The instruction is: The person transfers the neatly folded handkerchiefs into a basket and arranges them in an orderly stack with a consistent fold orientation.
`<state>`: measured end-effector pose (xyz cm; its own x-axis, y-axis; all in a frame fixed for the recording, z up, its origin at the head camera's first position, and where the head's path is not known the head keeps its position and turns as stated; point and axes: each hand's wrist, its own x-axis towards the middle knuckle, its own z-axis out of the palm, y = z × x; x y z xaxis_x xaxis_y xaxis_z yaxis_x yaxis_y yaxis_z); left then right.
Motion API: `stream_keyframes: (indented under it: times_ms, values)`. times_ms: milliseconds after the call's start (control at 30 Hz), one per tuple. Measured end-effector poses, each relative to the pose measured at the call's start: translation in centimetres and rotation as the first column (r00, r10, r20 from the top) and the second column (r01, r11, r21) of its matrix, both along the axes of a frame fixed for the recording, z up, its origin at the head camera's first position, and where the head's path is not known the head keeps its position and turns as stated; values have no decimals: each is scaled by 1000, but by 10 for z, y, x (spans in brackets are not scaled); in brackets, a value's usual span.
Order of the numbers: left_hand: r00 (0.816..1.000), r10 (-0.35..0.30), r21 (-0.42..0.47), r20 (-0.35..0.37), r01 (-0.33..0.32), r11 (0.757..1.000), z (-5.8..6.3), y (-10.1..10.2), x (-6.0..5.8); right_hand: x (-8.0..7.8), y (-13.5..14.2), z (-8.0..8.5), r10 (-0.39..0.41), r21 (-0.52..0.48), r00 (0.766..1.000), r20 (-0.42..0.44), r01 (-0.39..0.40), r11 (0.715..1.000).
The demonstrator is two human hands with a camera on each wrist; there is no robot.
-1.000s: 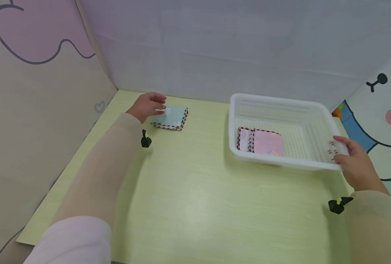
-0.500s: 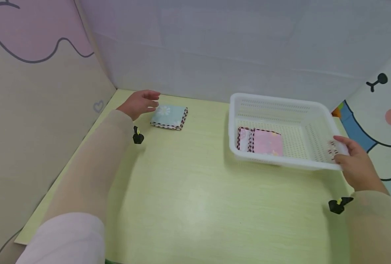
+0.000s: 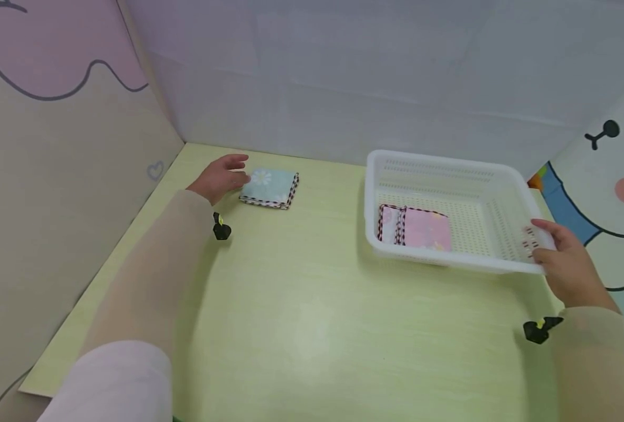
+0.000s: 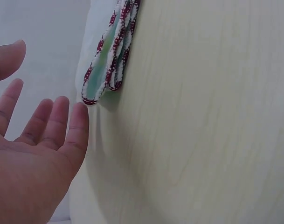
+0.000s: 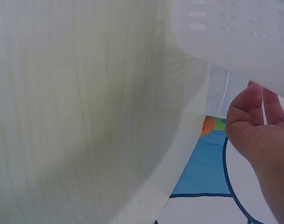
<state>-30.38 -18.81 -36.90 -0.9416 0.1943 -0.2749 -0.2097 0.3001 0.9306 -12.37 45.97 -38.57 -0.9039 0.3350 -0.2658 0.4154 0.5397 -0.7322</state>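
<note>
A folded light-blue towel [image 3: 272, 186] with a white flower print and dark checked edging lies toward the back left of the table. Just left of it is my left hand [image 3: 220, 179], fingers spread and loosely bent, holding nothing. In the left wrist view a fingertip is close to the towel's corner [image 4: 109, 60]; whether they touch I cannot tell. My right hand [image 3: 569, 265] grips the right end of a white plastic basket [image 3: 488, 263], which is raised off the table at that end. Inside, at its left, lies a folded pink towel [image 3: 428, 228] with the same edging.
The pale yellow-green table [image 3: 301, 328] meets a white-sheeted wall [image 3: 312, 76] at the back. A side panel [image 3: 79, 176] borders its left edge, and a cartoon-printed panel [image 3: 612, 205] stands to the right, beyond the basket.
My left hand has moved left from over the blue towel, uncovering its flower print, then dipped slightly. The right hand and the basket have stayed in place.
</note>
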Motion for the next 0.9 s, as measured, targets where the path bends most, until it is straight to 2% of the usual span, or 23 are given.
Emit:
stream_keyframes:
  times_ms: [267,367,700,900]
  values:
    - [1000,16,-61,-20,-17,998,-34,-7,-16,0,0,0,4,15,1000,8,-4,1000]
    - [1000,17,-86,-20,-19,996,-42,-9,-22,-1,1,0,4,7,1000,12,-4,1000]
    - [1000,-1,-148,-18,-2,989,-44,-4,-27,-2,2,2,2,16,1000,24,-2,1000]
    - [999,34,-177,-17,-36,984,-46,1,-25,-3,1,1,3,-4,1000,18,-3,1000]
